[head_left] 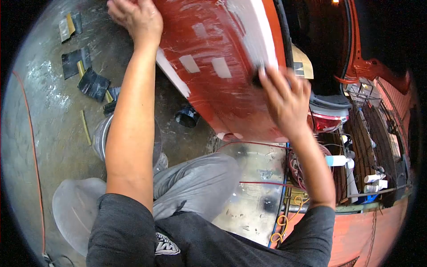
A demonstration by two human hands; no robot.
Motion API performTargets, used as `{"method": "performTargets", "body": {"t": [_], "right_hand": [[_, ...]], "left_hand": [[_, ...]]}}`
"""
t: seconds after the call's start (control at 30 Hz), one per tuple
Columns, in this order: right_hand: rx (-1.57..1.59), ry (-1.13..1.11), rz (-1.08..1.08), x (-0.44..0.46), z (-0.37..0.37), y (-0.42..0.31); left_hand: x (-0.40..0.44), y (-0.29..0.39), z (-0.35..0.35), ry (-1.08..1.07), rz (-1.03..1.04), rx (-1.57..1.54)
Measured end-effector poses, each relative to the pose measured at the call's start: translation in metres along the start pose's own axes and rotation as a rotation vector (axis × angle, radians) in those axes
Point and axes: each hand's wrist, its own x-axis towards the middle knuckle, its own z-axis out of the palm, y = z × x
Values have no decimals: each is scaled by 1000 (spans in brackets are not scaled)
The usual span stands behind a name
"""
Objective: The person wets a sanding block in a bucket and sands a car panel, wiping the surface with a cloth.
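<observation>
A red vehicle panel (200, 84) with pale filler patches and a white filler strip (255, 31) along its right side fills the upper middle. My right hand (287, 95) is at the lower end of that strip, blurred, with its fingers bent around a small dark pad (257, 74) pressed to the surface. At the top left edge of the panel is my left hand (137, 18), its fingers apart and partly cut off by the frame, holding nothing that I can see.
Dark sheets (93, 84) lie on the floor at left, near an orange hose (33, 147). A bucket (101, 135) stands behind my left forearm, a black cup (187, 116) beneath the panel. At right are a tail light (327, 123), coiled hoses and a rack with bottles (336, 160).
</observation>
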Motion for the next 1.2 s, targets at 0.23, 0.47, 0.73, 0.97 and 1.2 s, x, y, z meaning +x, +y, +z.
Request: {"method": "performTargets", "body": {"t": [0.23, 0.47, 0.73, 0.97, 1.2], "right_hand": [[331, -137, 334, -101, -43, -60], [1122, -614, 36, -54, 23, -177], [1138, -405, -291, 1, 98, -232], [1280, -403, -188, 65, 86, -222], [1428, 62, 78, 56, 76, -280]], "left_hand": [[-22, 114, -28, -485, 613, -11], [-110, 115, -46, -517, 752, -141], [-231, 124, -127, -1131, 1051, -128], [-200, 138, -126, -1066, 1152, -437], [-131, 123, -162, -1600, 882, 397]]}}
